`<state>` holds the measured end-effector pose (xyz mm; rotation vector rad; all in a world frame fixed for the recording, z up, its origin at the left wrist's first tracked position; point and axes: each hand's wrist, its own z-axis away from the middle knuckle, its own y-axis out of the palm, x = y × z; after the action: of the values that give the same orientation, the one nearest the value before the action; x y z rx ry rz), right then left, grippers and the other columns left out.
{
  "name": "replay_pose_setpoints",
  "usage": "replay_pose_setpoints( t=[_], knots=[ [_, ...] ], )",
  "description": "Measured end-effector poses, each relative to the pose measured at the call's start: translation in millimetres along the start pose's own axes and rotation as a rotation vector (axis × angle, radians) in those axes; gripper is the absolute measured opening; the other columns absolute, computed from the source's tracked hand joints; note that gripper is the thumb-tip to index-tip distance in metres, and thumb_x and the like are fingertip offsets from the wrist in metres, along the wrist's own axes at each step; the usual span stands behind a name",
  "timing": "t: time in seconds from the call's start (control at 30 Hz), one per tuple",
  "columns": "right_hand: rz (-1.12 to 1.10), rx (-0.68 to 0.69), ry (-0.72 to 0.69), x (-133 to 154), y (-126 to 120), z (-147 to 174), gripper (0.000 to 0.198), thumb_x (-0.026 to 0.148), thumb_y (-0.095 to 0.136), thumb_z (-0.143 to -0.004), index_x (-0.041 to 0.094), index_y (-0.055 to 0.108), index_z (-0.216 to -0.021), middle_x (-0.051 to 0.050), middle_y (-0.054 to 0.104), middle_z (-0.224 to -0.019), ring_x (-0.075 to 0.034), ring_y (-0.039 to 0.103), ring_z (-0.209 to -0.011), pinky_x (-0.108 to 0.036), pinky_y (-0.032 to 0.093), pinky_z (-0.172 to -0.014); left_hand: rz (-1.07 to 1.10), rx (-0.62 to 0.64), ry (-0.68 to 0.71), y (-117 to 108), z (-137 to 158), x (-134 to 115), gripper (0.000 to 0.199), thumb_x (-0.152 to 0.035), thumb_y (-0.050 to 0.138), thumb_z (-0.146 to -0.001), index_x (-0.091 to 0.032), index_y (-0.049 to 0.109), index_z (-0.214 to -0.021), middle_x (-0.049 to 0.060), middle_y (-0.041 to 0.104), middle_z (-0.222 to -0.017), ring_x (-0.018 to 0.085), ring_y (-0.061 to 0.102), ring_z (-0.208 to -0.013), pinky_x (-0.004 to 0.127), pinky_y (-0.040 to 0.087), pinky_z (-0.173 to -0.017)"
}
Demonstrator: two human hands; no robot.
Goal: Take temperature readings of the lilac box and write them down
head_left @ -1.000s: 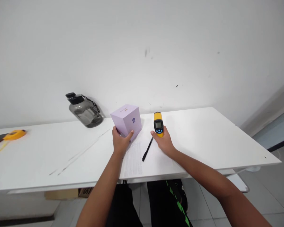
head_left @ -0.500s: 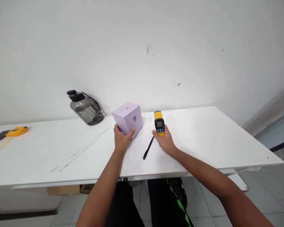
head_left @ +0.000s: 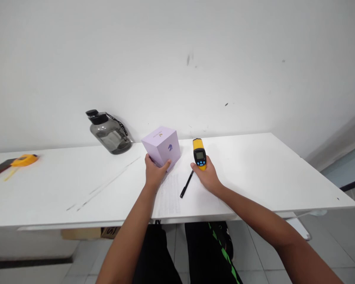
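Observation:
A light purple box with a dark emblem on its front face is gripped near its base by my left hand, thumb on the front and fingers round the left side. My right hand is closed round the grip of a yellow and black infrared thermometer, whose small grey screen and blue buttons face me. Between the two hands a black pen lies on the white table, its far end close to my right thumb. A written sheet of paper lies below the box, partly covered by my left arm.
A grey see-through bottle with a black lid stands by the wall, left of the box. At the far left lie a yellow tape measure and a dark flat tool. The white table's front edge runs close to my legs.
The whole view has shifted slightly, so table items appear a little further right. Both hands keep the same holds on the box and the thermometer.

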<state>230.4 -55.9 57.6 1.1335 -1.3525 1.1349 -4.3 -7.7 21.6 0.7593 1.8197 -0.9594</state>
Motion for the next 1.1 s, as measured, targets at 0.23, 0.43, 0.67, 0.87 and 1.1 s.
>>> replay_pose_setpoints(
  t=[0.23, 0.43, 0.67, 0.87, 1.1],
  knots=[
    [0.003, 0.003, 0.003, 0.4, 0.2, -0.1, 0.045, 0.061, 0.077, -0.073, 0.028, 0.057, -0.097, 0.003, 0.063, -0.086, -0.023, 0.061, -0.085, -0.037, 0.048, -0.078, 0.022, -0.003, -0.006, 0.6, -0.5, 1.5, 0.103, -0.046, 0.098, -0.064, -0.027, 0.042, -0.148, 0.017, 0.053, -0.152, 0.037, 0.056, -0.143, 0.058, 0.049, -0.121],
    [0.006, 0.009, 0.000, 0.2, 0.3, 0.2, 0.044, 0.059, 0.077, -0.073, 0.028, 0.057, -0.097, 0.003, 0.063, -0.086, -0.024, 0.060, -0.085, -0.037, 0.049, -0.079, 0.037, 0.001, 0.001, 0.8, -1.5, 1.9, 0.102, -0.045, 0.098, -0.063, -0.027, 0.042, -0.147, 0.017, 0.052, -0.151, 0.038, 0.055, -0.143, 0.059, 0.049, -0.121],
    [0.007, 0.014, 0.010, -0.3, 0.9, 0.5, 0.046, 0.061, 0.076, -0.073, 0.028, 0.056, -0.097, 0.002, 0.062, -0.086, -0.024, 0.060, -0.086, -0.038, 0.049, -0.080, 0.062, 0.015, -0.006, 0.9, -1.6, 1.1, 0.102, -0.044, 0.098, -0.064, -0.027, 0.040, -0.147, 0.018, 0.049, -0.156, 0.039, 0.052, -0.147, 0.061, 0.046, -0.124],
    [-0.001, 0.016, 0.005, -0.5, 0.9, 0.7, 0.046, 0.060, 0.077, -0.072, 0.028, 0.057, -0.099, 0.002, 0.064, -0.089, -0.024, 0.061, -0.087, -0.038, 0.049, -0.080, 0.077, 0.022, 0.011, 0.6, -1.0, 2.6, 0.105, -0.046, 0.099, -0.064, -0.027, 0.040, -0.148, 0.019, 0.047, -0.157, 0.039, 0.050, -0.150, 0.060, 0.046, -0.126],
    [-0.005, 0.006, 0.003, 1.1, 1.1, 0.9, 0.048, 0.062, 0.077, -0.072, 0.027, 0.058, -0.099, 0.001, 0.066, -0.089, -0.025, 0.062, -0.087, -0.039, 0.049, -0.082, 0.140, 0.028, 0.010, 1.6, -1.5, 3.8, 0.111, -0.045, 0.101, -0.061, -0.026, 0.039, -0.150, 0.019, 0.046, -0.158, 0.040, 0.048, -0.152, 0.060, 0.044, -0.127]
  ],
)
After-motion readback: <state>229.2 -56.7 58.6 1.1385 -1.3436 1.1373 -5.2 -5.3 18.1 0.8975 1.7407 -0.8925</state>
